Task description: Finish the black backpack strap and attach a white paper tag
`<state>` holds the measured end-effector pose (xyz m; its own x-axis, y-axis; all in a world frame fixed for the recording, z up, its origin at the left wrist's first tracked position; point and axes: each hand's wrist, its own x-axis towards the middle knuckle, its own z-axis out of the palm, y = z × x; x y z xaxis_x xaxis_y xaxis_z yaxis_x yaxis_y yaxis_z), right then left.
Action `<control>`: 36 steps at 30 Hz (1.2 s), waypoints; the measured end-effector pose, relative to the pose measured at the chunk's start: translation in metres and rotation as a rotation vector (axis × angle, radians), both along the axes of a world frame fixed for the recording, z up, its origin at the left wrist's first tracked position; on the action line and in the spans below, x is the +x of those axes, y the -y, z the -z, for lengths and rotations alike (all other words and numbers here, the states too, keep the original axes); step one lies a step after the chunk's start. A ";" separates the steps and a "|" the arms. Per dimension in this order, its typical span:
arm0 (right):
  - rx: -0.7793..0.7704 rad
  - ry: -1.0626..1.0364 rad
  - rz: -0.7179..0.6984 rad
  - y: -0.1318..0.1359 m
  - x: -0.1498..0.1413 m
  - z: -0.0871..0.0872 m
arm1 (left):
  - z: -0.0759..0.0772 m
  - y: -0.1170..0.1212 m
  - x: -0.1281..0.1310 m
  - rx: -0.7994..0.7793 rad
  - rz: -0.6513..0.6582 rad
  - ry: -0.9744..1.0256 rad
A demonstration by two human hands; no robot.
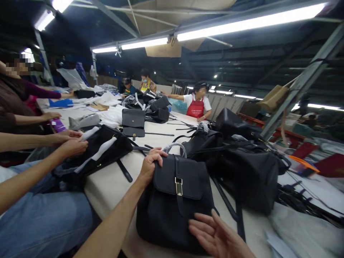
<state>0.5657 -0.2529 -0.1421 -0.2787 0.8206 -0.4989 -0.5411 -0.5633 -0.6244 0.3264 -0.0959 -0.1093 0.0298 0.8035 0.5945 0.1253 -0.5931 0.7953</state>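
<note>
A black backpack (pixel 166 218) stands in front of me on the table, its flap down and a gold-coloured clasp (pixel 178 186) on the strap at its middle. My left hand (pixel 152 163) grips the flap's upper left corner, its fingers bent over the edge. Beside the bag's lower right front is my right hand (pixel 212 231), fingers stretched out and holding nothing; whether it touches the leather I cannot tell. The carry handle (pixel 176 146) on top is wrapped in clear plastic.
More black bags (pixel 247 175) are piled on the right, straps trailing over the table (pixel 104 186). At left, a co-worker's hands (pixel 72 143) hold white paper at another black bag (pixel 115 139). A small black bag (pixel 133 120) lies farther back. Plastic wrapping (pixel 309 229) lies at lower right.
</note>
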 end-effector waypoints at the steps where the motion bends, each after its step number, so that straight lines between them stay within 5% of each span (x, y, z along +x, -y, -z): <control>1: -0.013 -0.057 0.059 -0.006 -0.008 -0.001 | -0.001 0.002 0.001 0.005 0.008 0.012; 5: 0.088 -0.245 0.197 -0.028 -0.050 -0.003 | 0.001 0.007 0.000 0.033 0.020 0.032; 9: 0.161 -0.181 0.413 -0.039 -0.075 -0.001 | -0.006 0.015 -0.011 0.052 0.002 -0.116; 14: 0.284 -0.122 0.467 -0.041 -0.079 0.010 | -0.028 0.064 -0.022 0.187 -0.144 -0.408; 19: 0.315 -0.102 0.403 -0.037 -0.078 0.020 | -0.019 0.109 0.005 -0.209 -0.162 -0.614; 24: 0.334 -0.085 0.347 -0.035 -0.076 0.023 | 0.001 0.102 0.030 -0.348 -0.279 -0.868; 28: 0.304 -0.102 0.336 -0.036 -0.073 0.024 | -0.001 0.092 0.029 -0.391 -0.175 -0.850; 36: 0.272 -0.153 0.305 -0.040 -0.072 0.022 | 0.004 0.099 0.012 -0.383 0.100 -0.486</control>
<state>0.4933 -0.2132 -0.1639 -0.0573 0.9726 -0.2252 -0.7552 -0.1898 -0.6274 0.3388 -0.1946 -0.1128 0.3106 0.9362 0.1642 0.4847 -0.3046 0.8199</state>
